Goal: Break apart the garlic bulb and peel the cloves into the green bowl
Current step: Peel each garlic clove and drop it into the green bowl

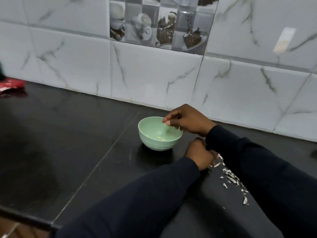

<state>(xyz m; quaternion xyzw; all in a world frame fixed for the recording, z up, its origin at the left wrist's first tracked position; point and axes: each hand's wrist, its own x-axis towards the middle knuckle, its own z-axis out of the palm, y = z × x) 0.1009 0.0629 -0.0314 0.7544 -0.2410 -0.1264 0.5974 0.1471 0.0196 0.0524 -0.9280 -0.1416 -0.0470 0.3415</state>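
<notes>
A home kitchen: a glossy black stone counter (68,134) runs under a wall of marble-look tiles (154,74). Behind the green bowl (157,143), a picture tile (159,23) shows coffee cups and beans. Right of the bowl lie papery garlic skins (231,179); far left of it, a red packet (10,85)

Right hand (187,121) above right rim of green bowl (154,141), fingertips pinched, pale blur beneath. Left hand (199,154) curled, near bowl. Garlic skins (229,177) scattered on black table (68,134).

Glossy black stone counter (68,134), matt green plastic bowl (154,143), glossy marbled wall tiles (154,74), papery garlic skins (231,177)
</notes>
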